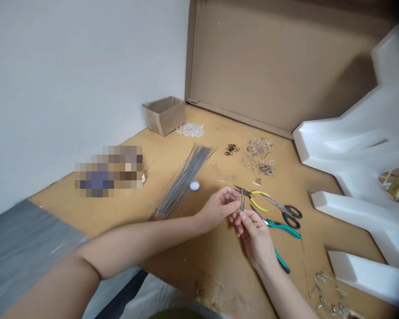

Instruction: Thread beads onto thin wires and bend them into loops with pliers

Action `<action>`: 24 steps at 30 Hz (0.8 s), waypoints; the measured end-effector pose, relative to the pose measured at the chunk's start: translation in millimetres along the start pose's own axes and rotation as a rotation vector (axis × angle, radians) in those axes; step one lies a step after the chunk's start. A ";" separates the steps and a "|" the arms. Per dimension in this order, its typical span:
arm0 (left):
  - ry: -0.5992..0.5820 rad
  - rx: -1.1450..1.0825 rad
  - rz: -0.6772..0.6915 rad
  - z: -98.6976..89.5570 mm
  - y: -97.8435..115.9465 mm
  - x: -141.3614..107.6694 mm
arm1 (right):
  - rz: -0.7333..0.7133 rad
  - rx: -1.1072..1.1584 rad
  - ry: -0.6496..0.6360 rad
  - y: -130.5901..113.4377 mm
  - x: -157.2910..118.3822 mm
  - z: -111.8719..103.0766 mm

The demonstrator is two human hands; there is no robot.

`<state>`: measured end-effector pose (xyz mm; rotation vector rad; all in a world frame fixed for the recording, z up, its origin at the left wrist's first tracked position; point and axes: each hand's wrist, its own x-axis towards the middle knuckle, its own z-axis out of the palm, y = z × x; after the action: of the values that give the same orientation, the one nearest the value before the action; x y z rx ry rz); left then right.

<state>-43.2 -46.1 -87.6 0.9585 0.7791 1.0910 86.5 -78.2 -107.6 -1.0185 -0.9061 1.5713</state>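
A left hand (pixel 222 204) and right hand (pixel 257 235) hold thin grey metal wires (pixel 242 199) above a brown surface (pixel 186 248).
Fingers of both pinch the wires, near teal-handled metal pliers (pixel 285 228).

open cardboard box (pixel 168 120), white foam piece (pixel 355 141), brown panel (pixel 269 66)

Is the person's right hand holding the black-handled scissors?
No, the scissors lie on the table, apart from the right hand.

Right of one long grey metal wire bundle (pixel 186 179) lie one pair each of yellow-handled pliers (pixel 257 192), teal-handled pliers (pixel 284 228) and black-handled metal scissors (pixel 280 207); beyond it, one open brown cardboard box (pixel 162 121).
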 end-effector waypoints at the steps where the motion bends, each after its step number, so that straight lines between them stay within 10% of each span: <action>1: -0.005 0.011 -0.004 -0.5 -0.6 0.3 | -0.001 -0.002 -0.003 0.0 0.0 0.0; 24: -0.016 0.040 0.011 0.2 -0.9 0.3 | -0.020 0.026 0.029 1.7 0.0 -0.9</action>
<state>-42.6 -46.0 -88.4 1.0050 0.7854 1.0799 86.7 -78.5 -109.5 -1.0091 -0.8711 1.5442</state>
